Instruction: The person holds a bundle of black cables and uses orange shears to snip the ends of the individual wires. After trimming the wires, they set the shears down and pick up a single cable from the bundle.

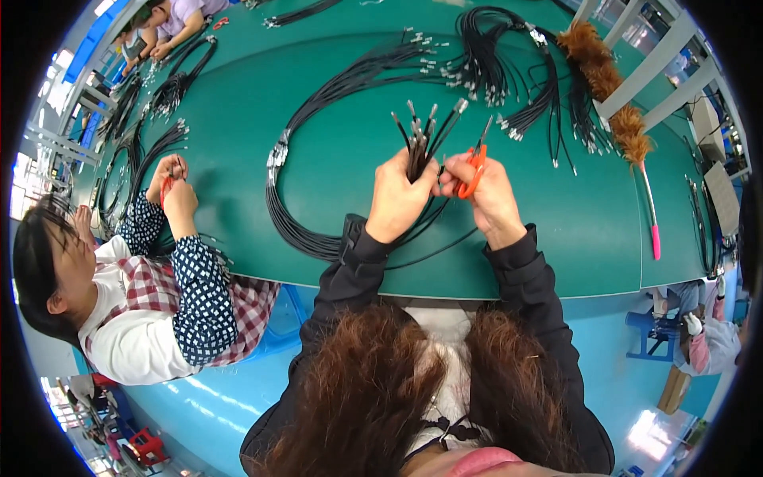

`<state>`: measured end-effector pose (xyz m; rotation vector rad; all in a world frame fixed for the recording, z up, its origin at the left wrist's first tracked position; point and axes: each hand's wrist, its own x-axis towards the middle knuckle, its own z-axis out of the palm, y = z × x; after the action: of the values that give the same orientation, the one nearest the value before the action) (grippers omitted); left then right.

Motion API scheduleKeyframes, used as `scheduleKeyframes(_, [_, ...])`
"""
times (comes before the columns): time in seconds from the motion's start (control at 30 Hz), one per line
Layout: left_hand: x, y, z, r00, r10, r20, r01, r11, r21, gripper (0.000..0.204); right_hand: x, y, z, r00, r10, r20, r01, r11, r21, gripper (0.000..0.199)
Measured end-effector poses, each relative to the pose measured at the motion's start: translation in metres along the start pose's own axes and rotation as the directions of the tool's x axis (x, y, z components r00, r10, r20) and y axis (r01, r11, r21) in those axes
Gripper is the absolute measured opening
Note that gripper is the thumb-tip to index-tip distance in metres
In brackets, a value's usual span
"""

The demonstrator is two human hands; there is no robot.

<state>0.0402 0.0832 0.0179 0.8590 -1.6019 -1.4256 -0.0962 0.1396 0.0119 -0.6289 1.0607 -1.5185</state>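
My left hand (pixel 401 195) is closed round a bunch of black cables (pixel 417 159), their metal-tipped ends standing up above the fist. From there the cables sweep in a wide loop (pixel 278 199) over the table, bound by a pale tie (pixel 277 154) at its left side. Close beside it, my right hand (pixel 489 195) grips small scissors with orange handles (pixel 474 171), blades pointing up and away. Its thumb and fingertips meet near one cable by the left hand; whether they pinch it is unclear.
The green table (pixel 350 135) carries more black cable bundles (pixel 485 56) at the back. A brown feather duster (pixel 608 79) with a pink-ended handle lies to the right, by a grey rack (pixel 660 71). At my left a co-worker (pixel 151 294) handles orange-handled scissors near other cables.
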Motion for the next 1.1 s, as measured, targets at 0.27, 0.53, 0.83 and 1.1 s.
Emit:
scheduleKeyframes(0.27, [0.004, 0.008, -0.009, 0.995, -0.09, -0.035, 0.089, 0.996, -0.032, 0.018, -0.004, 0.0, 0.006, 0.996, -0.084, -0.032, 0.083, 0.996, -0.021, 0.017])
scheduleKeyframes(0.53, [0.003, 0.011, -0.004, 0.988, -0.152, 0.023, 0.151, 0.987, 0.048, 0.024, -0.008, -0.002, 0.013, 0.994, -0.098, -0.056, 0.096, 0.994, -0.043, 0.018])
scheduleKeyframes(0.83, [0.009, -0.001, -0.006, 0.989, -0.141, 0.034, 0.139, 0.989, 0.041, 0.019, -0.005, -0.002, 0.015, 0.992, -0.115, -0.059, 0.108, 0.988, -0.111, 0.017])
scheduleKeyframes(1.1, [0.01, -0.002, -0.005, 0.984, -0.18, 0.02, 0.181, 0.974, -0.135, 0.014, 0.007, 0.003, 0.008, 0.997, 0.071, -0.036, -0.068, 0.996, 0.065, 0.016])
